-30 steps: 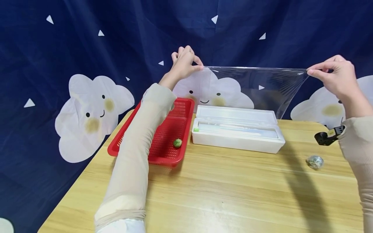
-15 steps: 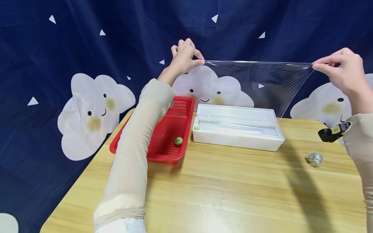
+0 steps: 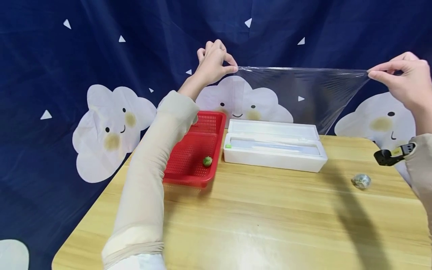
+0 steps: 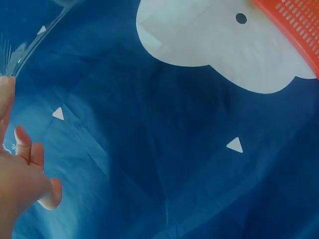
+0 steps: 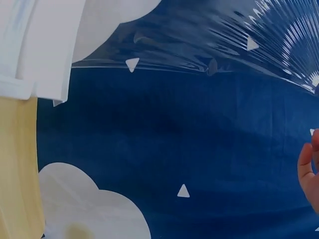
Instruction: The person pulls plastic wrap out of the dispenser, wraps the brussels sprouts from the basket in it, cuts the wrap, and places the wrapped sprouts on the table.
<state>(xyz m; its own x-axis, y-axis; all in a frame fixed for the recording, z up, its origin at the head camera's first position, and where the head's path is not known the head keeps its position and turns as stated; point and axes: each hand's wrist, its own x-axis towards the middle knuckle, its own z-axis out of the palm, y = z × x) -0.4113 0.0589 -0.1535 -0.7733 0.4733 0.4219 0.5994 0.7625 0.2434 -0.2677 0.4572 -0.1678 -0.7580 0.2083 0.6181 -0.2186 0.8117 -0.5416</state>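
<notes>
My left hand (image 3: pixel 214 62) pinches one upper corner of a clear plastic film (image 3: pixel 303 82) between thumb and forefinger, its other fingers loosely bent. My right hand (image 3: pixel 411 78) pinches the other upper corner in the same way, well apart to the right. Between them the film's upper edge runs taut and nearly level, with creases fanning from my right fingertips. The film hangs down toward the far side of a white box (image 3: pixel 273 159), whose lid (image 3: pixel 273 129) is tipped back on the far side. The box sits on the wooden bench (image 3: pixel 256 225), a small green piece (image 3: pixel 228 146) at its left end. Just left of it stands a red basket (image 3: pixel 213 168), partly hidden by my left sleeve (image 3: pixel 148 176), with a small green ball (image 3: pixel 207 161) inside. Near the right end of the bench lies a small shiny wrapped lump (image 3: pixel 361 181).
</notes>
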